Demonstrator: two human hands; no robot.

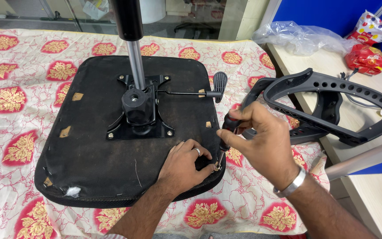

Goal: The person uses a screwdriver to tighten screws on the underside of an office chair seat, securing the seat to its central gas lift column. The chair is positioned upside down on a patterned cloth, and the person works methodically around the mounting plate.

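Observation:
An upturned black chair seat [89, 146] lies on a patterned cloth, its metal mounting plate [140, 110] and gas cylinder [133, 53] pointing up. My right hand [261, 141] grips a screwdriver [227, 132] with a dark handle, its tip down at a screw near the seat's right edge. My left hand [186, 161] rests on the seat beside that spot, fingers pinching at the screw under the tip. A lever with a black paddle [219, 84] sticks out to the right of the plate.
A black plastic armrest [332, 104] lies at the right, partly on a pale wooden desk [372, 190]. A clear plastic bag [297, 37] and red snack packets [368, 44] sit at the back right. The red and gold floral cloth [18, 102] covers the work surface.

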